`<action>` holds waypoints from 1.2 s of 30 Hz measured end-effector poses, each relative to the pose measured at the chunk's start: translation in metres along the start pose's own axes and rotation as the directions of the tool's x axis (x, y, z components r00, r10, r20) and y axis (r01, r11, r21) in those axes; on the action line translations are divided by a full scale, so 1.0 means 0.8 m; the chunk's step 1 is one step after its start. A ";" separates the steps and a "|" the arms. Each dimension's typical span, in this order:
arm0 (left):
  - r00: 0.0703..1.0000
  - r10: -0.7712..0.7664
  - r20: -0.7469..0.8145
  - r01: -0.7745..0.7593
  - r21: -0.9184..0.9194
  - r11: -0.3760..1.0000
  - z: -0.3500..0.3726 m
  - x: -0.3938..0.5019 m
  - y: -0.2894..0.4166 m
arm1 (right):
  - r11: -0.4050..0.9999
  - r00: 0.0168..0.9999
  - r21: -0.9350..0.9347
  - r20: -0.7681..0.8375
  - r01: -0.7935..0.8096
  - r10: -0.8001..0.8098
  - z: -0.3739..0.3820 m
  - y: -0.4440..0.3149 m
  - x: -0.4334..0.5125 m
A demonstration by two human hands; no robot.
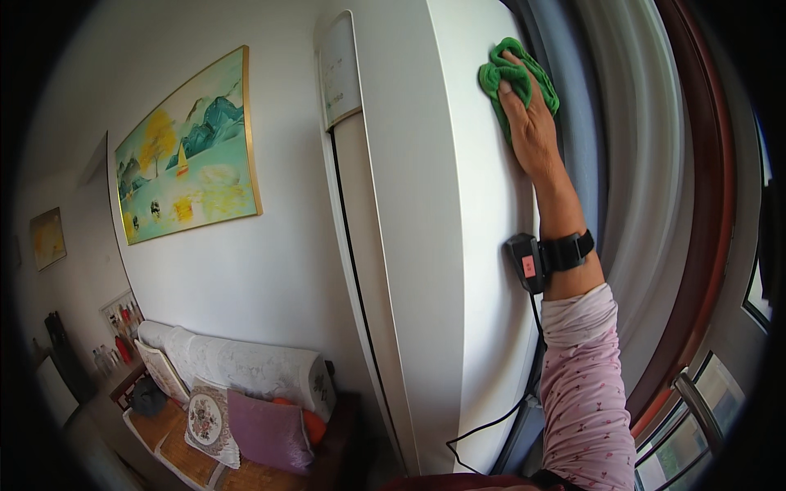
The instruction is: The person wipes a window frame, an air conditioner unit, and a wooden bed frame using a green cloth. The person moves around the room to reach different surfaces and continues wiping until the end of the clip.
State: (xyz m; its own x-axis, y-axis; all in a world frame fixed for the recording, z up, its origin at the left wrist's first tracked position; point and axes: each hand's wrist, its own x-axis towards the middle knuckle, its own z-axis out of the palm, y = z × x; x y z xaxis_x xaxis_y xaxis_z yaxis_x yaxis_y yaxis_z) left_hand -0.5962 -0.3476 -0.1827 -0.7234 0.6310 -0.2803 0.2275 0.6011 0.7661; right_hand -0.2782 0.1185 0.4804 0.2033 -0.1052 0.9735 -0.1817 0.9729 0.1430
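Observation:
My right hand (532, 126) holds a bunched green cloth (513, 69) against the white side of a tall, floor-standing cabinet-like unit (485, 184), high up and close to its edge by the curtains. The thumb and fingers press into the folds. A black device on a strap (527, 262) sits around the forearm, with a black cable hanging from it. My left hand is out of view.
Grey-blue curtains (574, 123) hang right beside the unit. A window with a metal rail (700, 411) is at the lower right. At the lower left stands a wooden sofa with a purple cushion (267, 429); above it hangs a framed painting (190, 153).

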 end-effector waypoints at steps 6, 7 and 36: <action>0.999 -0.034 -0.015 0.033 -0.021 0.999 0.006 -0.005 -0.013 | 0.999 0.997 -0.028 -0.070 -0.046 0.044 0.023 0.039 0.094; 0.999 -0.040 -0.017 0.039 -0.025 0.999 0.007 -0.006 -0.016 | 0.996 0.994 -0.032 -0.077 -0.083 0.080 0.026 0.044 0.108; 0.987 0.053 0.155 -0.127 0.519 0.845 0.035 0.069 -0.149 | 0.633 0.837 -0.549 0.387 0.546 -0.387 0.061 -0.117 0.094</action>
State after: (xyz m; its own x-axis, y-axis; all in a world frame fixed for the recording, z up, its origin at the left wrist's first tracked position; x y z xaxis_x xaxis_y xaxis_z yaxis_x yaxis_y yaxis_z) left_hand -0.6449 -0.3708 -0.3060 -0.6006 0.7301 -0.3259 0.6221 0.6828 0.3831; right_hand -0.2928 0.0091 0.5491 -0.1320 -0.5439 0.8287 0.5239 0.6714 0.5241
